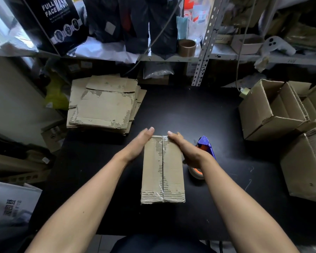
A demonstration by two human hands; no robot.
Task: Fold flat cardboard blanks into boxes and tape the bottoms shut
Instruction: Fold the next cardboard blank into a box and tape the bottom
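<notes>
Head view: left hand (138, 143) and right hand (185, 147) lie flat, gripping nothing, against the box (162, 170) mid-bench; bottom seam taped. Flat blanks (102, 105) remain at the far-left corner.

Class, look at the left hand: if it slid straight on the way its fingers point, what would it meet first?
Probably bare black table past the box. The left hand points up-right, apparently missing the flat cardboard stack.

A folded brown cardboard box (162, 169) stands near the middle of the scene, bottom flaps up, shut and meeting at a centre seam covered by clear tape (162, 143). A stack of worn flat blanks (104, 105) lies far left. A blue tape dispenser (204, 145) sits just right of the box.
</notes>
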